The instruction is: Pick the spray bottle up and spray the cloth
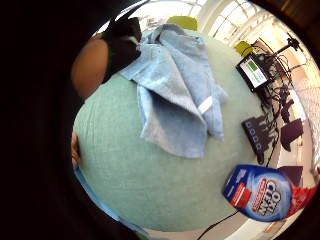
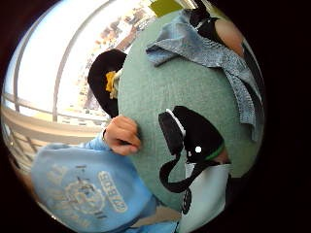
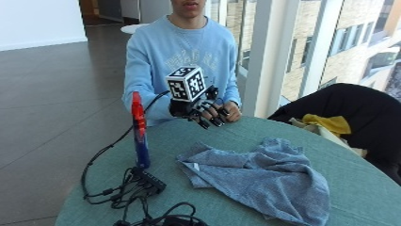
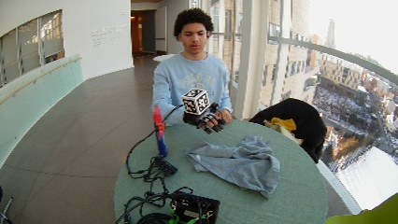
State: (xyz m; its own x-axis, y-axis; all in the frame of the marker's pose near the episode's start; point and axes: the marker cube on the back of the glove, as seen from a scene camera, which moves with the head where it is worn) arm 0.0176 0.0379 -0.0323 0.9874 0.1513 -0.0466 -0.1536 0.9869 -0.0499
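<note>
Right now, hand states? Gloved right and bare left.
Gloved right hand: open, raised above the table, holding nothing.
Bare left hand: fist on the table edge, holding nothing.

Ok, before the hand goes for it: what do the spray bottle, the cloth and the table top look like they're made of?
Spray bottle: looks like glossy plastic, blue body with red top, printed label visible in the palm view.
Cloth: soft woven fabric, blue-grey and matte, lying in crumpled folds with a small white tag.
Table: green, matte surface with a fine texture; possibly a fabric or felt-like covering, hard to say.

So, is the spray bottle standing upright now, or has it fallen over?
Upright. In the outside view the spray bottle stands on its base on the green table, red top upward, beside the cloth and untouched by the gloved hand.
</note>
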